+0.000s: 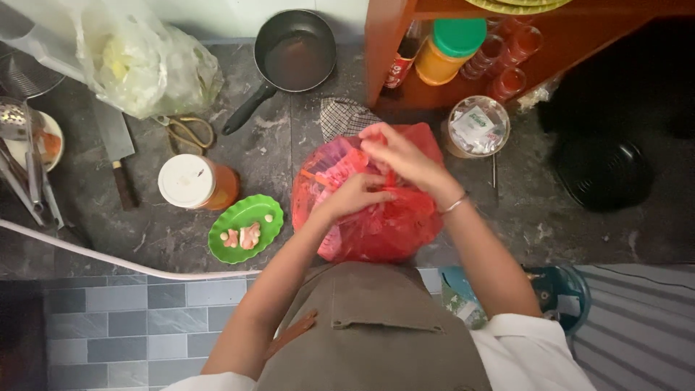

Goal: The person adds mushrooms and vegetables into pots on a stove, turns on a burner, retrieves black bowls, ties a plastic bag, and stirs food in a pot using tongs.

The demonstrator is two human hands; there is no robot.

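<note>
While both hands, left hand (352, 194) and right hand (397, 156), pinch the gathered mouth of a red plastic bag (376, 228) on the dark counter (536, 217), its contents stay indistinct. Just left, a green oval dish (269, 210) holds pale pink pieces (242, 236); beside it stands a white-lidded orange jar (195, 182).

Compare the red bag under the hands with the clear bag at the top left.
The red bag is tinted and gripped by both the left hand and the right hand; the clear bag is see-through and untouched. The red bag lies near the counter's front edge, the clear bag at the back. Both are thin, crumpled plastic with contents inside.
</note>
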